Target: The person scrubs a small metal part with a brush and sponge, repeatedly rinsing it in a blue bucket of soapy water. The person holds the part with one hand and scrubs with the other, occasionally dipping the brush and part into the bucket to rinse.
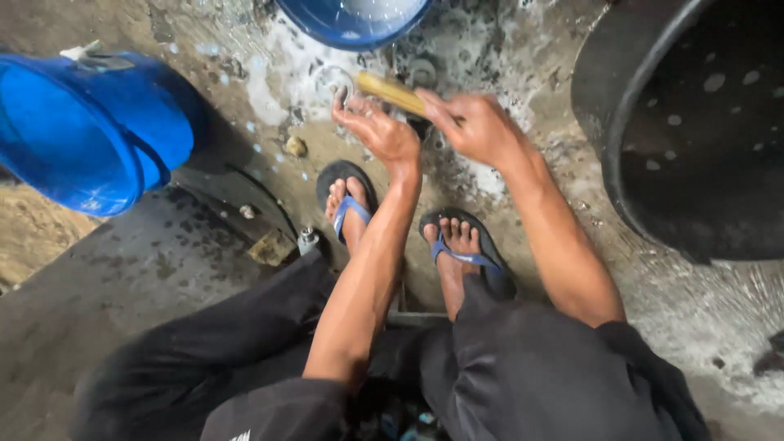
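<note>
My right hand [478,126] grips a yellowish brush handle [390,92] that points up and left. My left hand [377,131] pinches a small round metal ring-shaped part [335,82] at its fingertips, right beside the brush tip. Both hands hover over wet, soapy concrete floor [278,73]. My feet in blue-strapped sandals [349,200] rest below the hands, and dark trousers cover my knees.
A blue bucket [90,131] lies tilted at the left. A blue basin [351,20] sits at the top edge. A large black tub [694,131] stands at the right. A small stone [296,147] and a metal bit [307,239] lie on the floor.
</note>
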